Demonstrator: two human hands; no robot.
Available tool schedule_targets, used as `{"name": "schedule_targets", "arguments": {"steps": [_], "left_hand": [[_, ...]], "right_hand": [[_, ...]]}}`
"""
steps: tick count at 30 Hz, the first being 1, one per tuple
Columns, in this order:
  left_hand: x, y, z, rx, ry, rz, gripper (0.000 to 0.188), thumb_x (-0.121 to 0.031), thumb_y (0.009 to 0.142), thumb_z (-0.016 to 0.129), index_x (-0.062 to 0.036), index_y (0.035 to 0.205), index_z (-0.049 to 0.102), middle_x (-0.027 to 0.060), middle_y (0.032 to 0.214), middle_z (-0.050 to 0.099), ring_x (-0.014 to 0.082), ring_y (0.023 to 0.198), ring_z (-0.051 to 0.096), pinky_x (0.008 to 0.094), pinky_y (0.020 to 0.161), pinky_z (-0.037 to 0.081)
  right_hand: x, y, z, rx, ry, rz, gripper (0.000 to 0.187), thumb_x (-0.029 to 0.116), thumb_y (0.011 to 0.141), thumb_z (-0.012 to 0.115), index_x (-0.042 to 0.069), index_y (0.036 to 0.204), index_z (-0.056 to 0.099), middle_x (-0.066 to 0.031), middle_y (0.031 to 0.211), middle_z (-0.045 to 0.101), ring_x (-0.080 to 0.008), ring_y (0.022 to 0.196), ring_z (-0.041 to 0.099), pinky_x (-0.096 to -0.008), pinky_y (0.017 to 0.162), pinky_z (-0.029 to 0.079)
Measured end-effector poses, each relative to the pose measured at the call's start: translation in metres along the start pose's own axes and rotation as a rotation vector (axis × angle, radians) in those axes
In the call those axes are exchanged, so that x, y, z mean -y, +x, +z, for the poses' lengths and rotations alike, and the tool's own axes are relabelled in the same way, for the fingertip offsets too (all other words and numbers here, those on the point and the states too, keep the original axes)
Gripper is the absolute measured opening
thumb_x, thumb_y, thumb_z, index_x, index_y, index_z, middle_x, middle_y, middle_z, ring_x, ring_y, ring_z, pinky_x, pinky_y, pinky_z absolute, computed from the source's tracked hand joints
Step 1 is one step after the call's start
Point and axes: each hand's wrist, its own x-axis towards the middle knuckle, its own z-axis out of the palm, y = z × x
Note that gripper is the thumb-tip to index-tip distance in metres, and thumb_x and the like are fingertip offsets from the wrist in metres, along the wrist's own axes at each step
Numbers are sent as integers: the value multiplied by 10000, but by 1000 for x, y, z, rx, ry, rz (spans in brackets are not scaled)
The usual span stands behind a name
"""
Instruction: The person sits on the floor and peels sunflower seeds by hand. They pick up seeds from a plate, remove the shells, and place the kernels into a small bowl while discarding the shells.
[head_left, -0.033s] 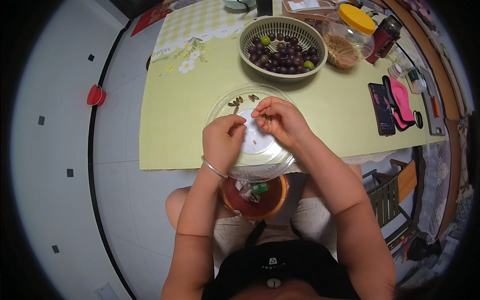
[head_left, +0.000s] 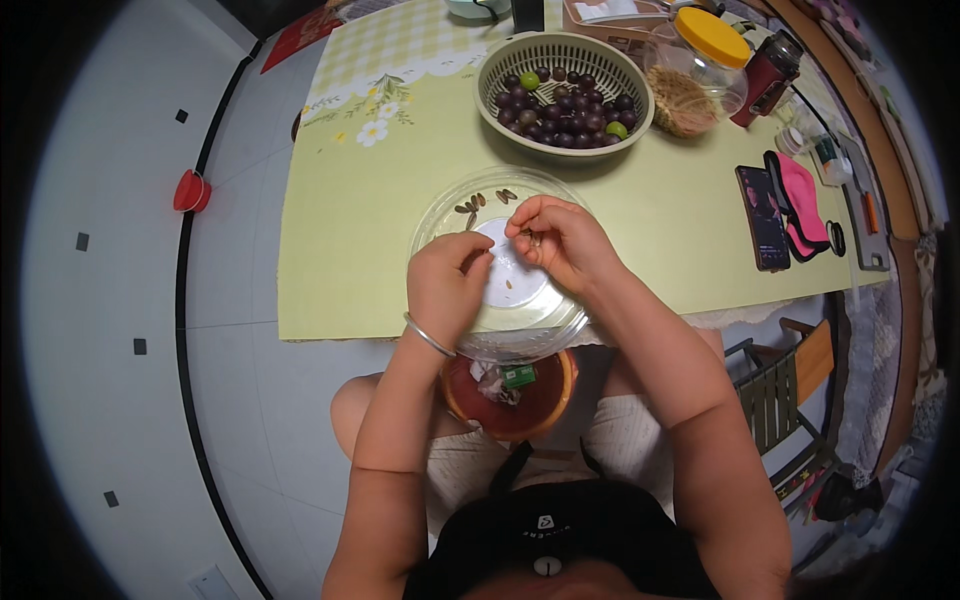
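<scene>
Over a transparent round plastic tray (head_left: 430, 215) at the table's front edge, both my hands are close together, fingertips a small gap apart. My left hand (head_left: 445, 285), with a silver bangle on its wrist, is closed in a pinch; whatever it holds is hidden. My right hand (head_left: 568, 240) has its fingers curled round a small brownish seed (head_left: 533, 238), partly covered by the fingers. On the tray's far side lie several dark striped seeds (head_left: 470, 207), with two more seeds (head_left: 507, 196) beside them. One small pale kernel (head_left: 509, 286) sits on the tray's white middle.
Beyond the tray stands a colander (head_left: 490, 110) of dark grapes. Right of it are a yellow-lidded jar (head_left: 685, 95) and a dark red flask (head_left: 768, 80). A phone (head_left: 763, 220) lies by a pink-and-black item (head_left: 798, 200). Below the table edge, a reddish bin (head_left: 465, 405) holds scraps between my knees.
</scene>
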Motion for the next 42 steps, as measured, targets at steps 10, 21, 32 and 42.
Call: {"name": "schedule_targets", "arguments": {"steps": [10, 21, 32, 42], "left_hand": [[-9, -1, 0, 86, 288, 227, 129, -46, 737, 703, -64, 865, 700, 114, 723, 621, 288, 664, 614, 361, 614, 496], [-21, 0, -1, -11, -45, 192, 208, -10, 778, 656, -51, 975, 711, 132, 888, 670, 278, 784, 647, 350, 709, 521], [14, 19, -4, -8, 333, 279, 314, 43, 806, 550, 1, 1103, 641, 203, 1169, 622, 353, 1082, 580, 401, 922, 476], [34, 17, 2, 7, 528, 363, 214, 35, 731, 585, 6, 926, 669, 147, 1081, 658, 323, 940, 622, 382, 840, 508]], "right_hand": [[-3, 0, -5, -44, -265, -7, 124, 26, 867, 479, 21, 840, 600, -23, 725, 585, -50, 565, 473, -194, 475, 356], [-8, 0, 6, 101, -113, 186, 266, 187, 987, 455, -12, 882, 595, -62, 712, 587, -99, 570, 515, -213, 471, 396], [27, 4, -5, -197, -249, -103, 182, 131, 958, 494, 14, 881, 609, 44, 621, 465, -44, 453, 351, -199, 391, 248], [10, 12, -12, -114, -676, -230, 136, 78, 872, 535, 37, 876, 665, 25, 686, 549, -50, 604, 462, -220, 555, 380]]}}
